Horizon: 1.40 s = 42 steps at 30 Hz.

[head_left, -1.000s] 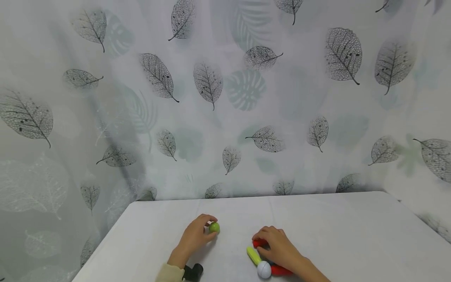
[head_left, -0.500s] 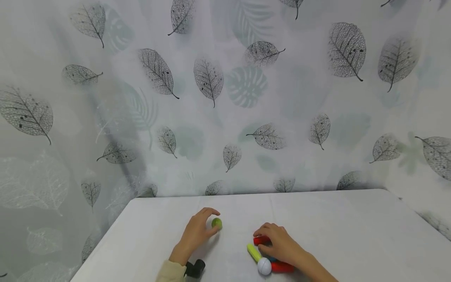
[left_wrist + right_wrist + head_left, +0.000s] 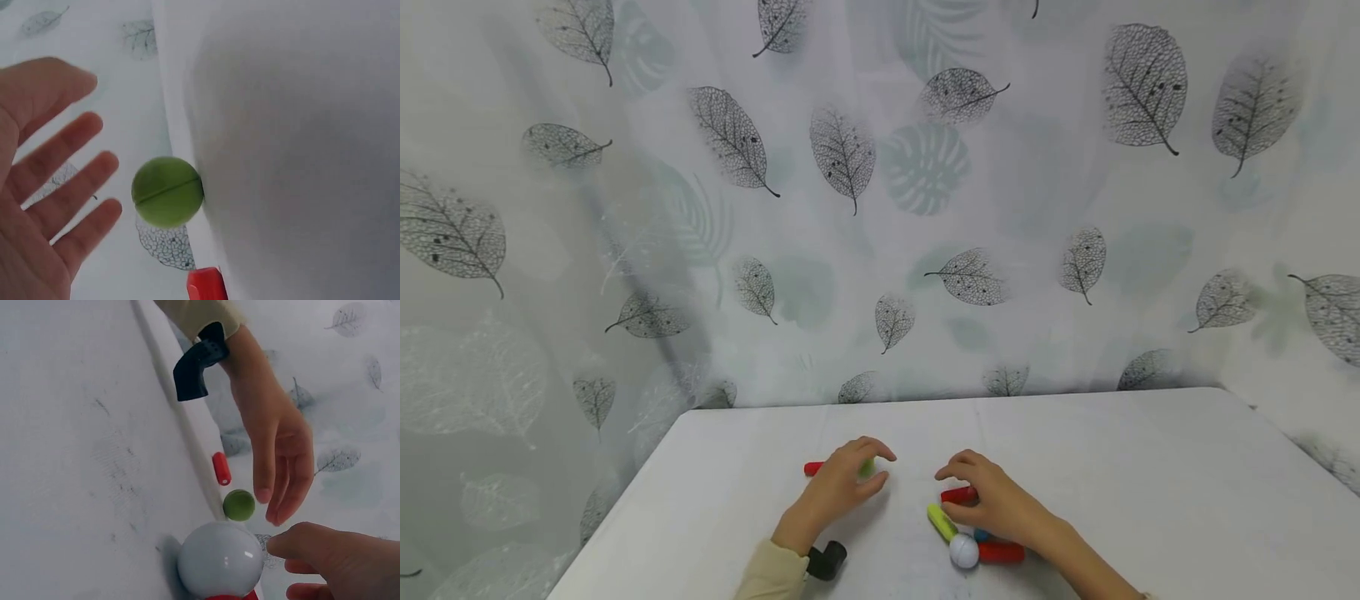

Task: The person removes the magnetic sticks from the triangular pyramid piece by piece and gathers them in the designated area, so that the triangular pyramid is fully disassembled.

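On the person's left arm, at the near left of the scene, we see a pale cream cloth sleeve (image 3: 773, 572), plain and lightly creased. At its cuff we find a smooth black, elbow-shaped fitting (image 3: 190, 378), its outer end blocky and squared off. The left hand (image 3: 842, 483) is bare, its fingers slender. We see the right hand (image 3: 996, 497) bare too, with a sliver of beige cloth (image 3: 1146, 596) farther up that arm.
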Tool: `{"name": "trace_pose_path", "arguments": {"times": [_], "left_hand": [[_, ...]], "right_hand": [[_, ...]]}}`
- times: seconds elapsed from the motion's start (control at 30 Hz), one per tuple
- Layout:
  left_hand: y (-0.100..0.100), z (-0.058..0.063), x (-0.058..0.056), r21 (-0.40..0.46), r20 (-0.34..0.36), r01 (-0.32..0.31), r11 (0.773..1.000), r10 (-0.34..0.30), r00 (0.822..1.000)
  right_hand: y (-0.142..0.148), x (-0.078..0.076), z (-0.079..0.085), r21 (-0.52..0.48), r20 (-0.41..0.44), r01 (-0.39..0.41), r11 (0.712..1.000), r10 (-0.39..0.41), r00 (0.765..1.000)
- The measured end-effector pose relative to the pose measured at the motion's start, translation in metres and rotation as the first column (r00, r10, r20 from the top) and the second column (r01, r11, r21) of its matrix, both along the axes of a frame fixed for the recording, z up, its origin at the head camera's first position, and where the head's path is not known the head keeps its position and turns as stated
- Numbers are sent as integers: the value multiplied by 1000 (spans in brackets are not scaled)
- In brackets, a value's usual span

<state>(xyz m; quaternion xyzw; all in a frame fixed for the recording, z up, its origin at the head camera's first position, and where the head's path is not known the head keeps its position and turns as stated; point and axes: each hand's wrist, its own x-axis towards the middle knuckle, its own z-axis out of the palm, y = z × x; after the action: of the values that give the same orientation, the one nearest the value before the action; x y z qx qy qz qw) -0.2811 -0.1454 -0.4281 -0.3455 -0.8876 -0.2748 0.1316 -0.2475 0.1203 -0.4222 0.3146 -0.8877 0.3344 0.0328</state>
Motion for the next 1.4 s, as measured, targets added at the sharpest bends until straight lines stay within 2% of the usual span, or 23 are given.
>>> {"name": "trace_pose_path", "arguments": {"times": [0.13, 0.27, 0.43, 0.57, 0.67, 1.1, 1.27, 1.4], "left_hand": [[6, 3, 1, -36, 12, 80, 996, -80, 997], [9, 5, 4, -62, 49, 85, 994, -82, 995], [12, 7, 9, -103, 117, 91, 990, -79, 990], [14, 8, 11, -88, 168, 118, 989, -102, 980], [16, 7, 12, -66, 192, 150, 986, -135, 972], [35, 0, 20, -98, 256, 293, 951, -261, 931], [39, -2, 22, -137, 256, 269, 953, -228, 939], [41, -3, 25, -179, 219, 230, 957, -190, 957]], "right_hand": [[0, 1, 5, -49, 37, -68, 996, 70, 997], [1, 4, 10, -56, 128, -107, 993, 113, 985], [4, 9, 14, 42, 186, -120, 992, 110, 976], [5, 12, 16, 114, 189, -125, 986, 102, 977], [5, 12, 16, 131, 190, -128, 983, 101, 977], [8, 6, 12, 51, 190, -217, 975, 204, 960], [10, 3, 9, 4, 199, -231, 973, 225, 954], [13, 2, 4, -39, 199, -254, 966, 257, 946]]}}
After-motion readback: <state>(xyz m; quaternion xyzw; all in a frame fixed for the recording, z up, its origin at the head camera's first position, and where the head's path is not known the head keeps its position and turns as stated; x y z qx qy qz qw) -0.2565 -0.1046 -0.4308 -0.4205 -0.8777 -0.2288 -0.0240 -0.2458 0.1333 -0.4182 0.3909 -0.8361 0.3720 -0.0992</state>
